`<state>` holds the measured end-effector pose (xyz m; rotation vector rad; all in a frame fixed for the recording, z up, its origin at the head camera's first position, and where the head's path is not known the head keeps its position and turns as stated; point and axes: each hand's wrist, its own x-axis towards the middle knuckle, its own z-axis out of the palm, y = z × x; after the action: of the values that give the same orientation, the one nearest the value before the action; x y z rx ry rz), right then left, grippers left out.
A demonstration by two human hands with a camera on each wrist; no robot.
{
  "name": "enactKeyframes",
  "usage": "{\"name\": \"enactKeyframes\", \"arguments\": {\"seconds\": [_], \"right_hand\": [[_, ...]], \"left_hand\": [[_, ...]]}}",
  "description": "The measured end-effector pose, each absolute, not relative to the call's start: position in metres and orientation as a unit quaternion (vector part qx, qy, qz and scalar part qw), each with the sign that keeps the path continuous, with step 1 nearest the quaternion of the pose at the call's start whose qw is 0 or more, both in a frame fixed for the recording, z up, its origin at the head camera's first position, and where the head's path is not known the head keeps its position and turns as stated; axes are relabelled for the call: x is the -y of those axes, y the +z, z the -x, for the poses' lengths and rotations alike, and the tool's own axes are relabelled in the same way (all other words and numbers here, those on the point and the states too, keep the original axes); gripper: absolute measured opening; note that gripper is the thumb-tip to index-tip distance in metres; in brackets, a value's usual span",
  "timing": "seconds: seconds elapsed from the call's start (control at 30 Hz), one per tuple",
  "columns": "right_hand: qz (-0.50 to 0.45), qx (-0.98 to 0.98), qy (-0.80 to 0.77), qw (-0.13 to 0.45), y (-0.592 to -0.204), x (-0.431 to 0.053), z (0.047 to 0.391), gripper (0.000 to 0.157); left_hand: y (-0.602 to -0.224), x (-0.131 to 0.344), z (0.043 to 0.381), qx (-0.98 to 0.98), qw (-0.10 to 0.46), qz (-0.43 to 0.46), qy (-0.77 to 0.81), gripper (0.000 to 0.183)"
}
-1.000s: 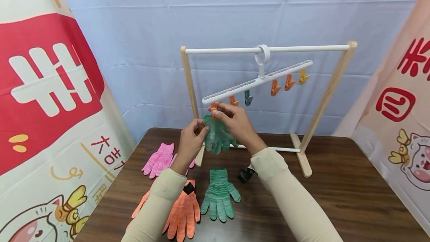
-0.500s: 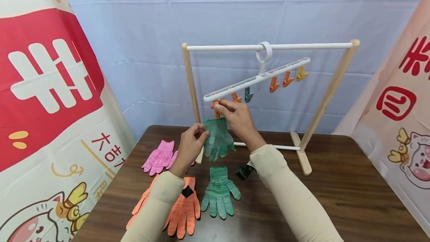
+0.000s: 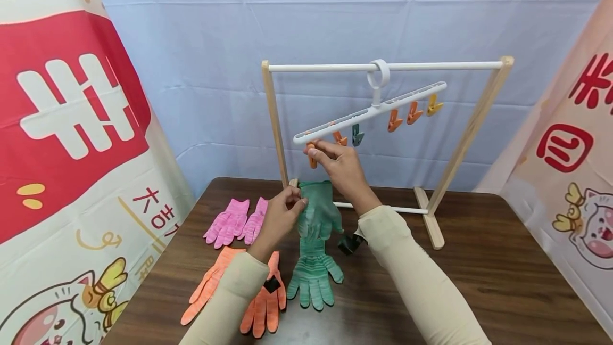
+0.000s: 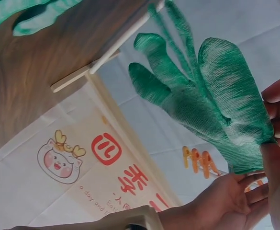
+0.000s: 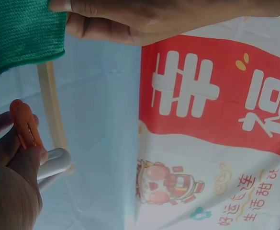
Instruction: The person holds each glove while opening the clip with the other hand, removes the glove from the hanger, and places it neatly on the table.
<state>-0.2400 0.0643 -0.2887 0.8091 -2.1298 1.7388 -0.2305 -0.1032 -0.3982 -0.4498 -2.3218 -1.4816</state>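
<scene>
My left hand (image 3: 282, 214) pinches the side edge of a green knit glove (image 3: 320, 209) near its cuff. This glove hangs fingers down, a little below the left end of a white clip hanger (image 3: 330, 128). At that end my right hand (image 3: 344, 170) grips an orange clothespin (image 3: 312, 157) between thumb and fingers. The right wrist view shows a gap between the clothespin (image 5: 27, 125) and the glove's cuff (image 5: 27, 55). A second green glove (image 3: 313, 278) lies flat on the table, partly overlapped by the held one in the head view.
The hanger tilts from a rack (image 3: 330, 67) with wooden posts. Orange, teal and yellow clothespins (image 3: 394, 121) dangle along it. Pink gloves (image 3: 227, 222) and orange gloves (image 3: 265, 302) lie on the left of the table (image 3: 479, 276). A black object (image 3: 349, 244) sits by the right sleeve.
My left hand has lowered the green glove and shifted it slightly right, so its cuff has moved down from the orange clothespin. My right hand stays at that clothespin.
</scene>
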Motion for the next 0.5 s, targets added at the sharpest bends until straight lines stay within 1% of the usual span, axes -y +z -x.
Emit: {"name": "enactKeyframes", "arguments": {"seconds": [0.27,0.5], "right_hand": [[-0.267,0.744,0.596,0.136,-0.291,-0.069,0.24,0.031],[-0.26,0.747,0.595,0.141,-0.311,-0.075,0.262,0.034]], "left_hand": [[-0.407,0.091,0.224,0.823,0.145,0.164,-0.524,0.009],[-0.413,0.082,0.221,0.818,0.109,0.172,-0.539,0.011]]}}
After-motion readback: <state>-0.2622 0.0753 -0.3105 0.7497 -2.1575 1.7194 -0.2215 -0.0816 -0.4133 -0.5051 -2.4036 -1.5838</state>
